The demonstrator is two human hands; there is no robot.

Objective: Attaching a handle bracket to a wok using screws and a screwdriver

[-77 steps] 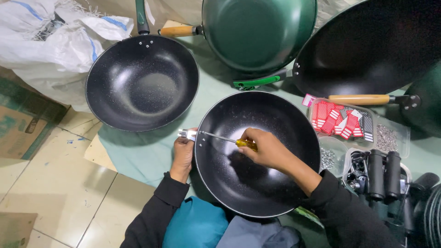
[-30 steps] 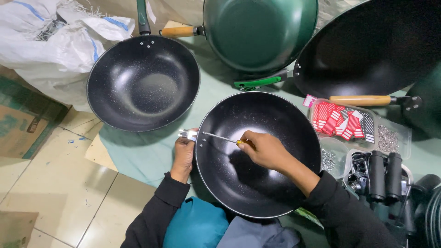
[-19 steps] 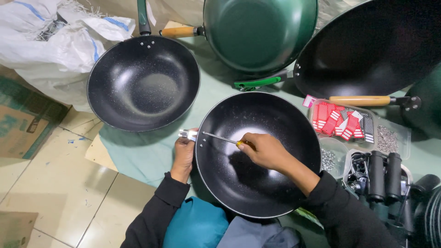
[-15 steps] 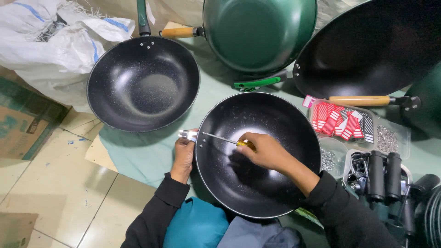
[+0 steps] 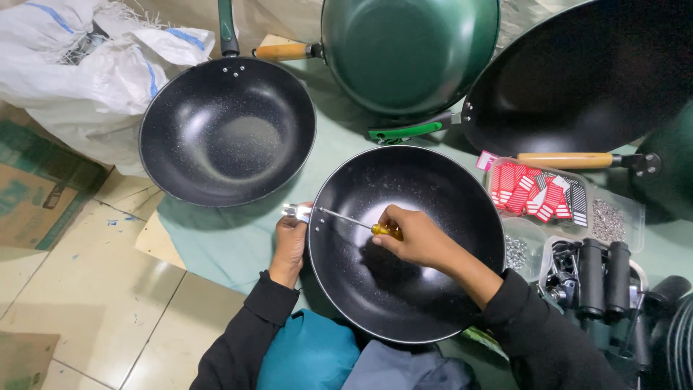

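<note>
A black speckled wok [image 5: 426, 303] lies in front of me on a pale green cloth. My right hand [image 5: 415, 238] reaches inside it, shut on a screwdriver [image 5: 354, 220] with a yellow handle. The thin shaft points left at the rivets on the wok's inner wall. Outside the rim, my left hand [image 5: 290, 242] is shut on a small metal handle bracket [image 5: 296, 211] pressed against the wok's side.
A second black wok [image 5: 227, 133] with a green handle lies at upper left. A green wok [image 5: 408, 50] and a large black wok [image 5: 585, 79] lie behind. Clear trays with red packets [image 5: 534, 191] and screws [image 5: 608, 220] sit right, black handles [image 5: 595, 267] below. White sacks [image 5: 79, 65] lie at left.
Almost nothing moves. My right hand with the screwdriver shifts only slightly at the rivets, and my left hand stays on the bracket.
</note>
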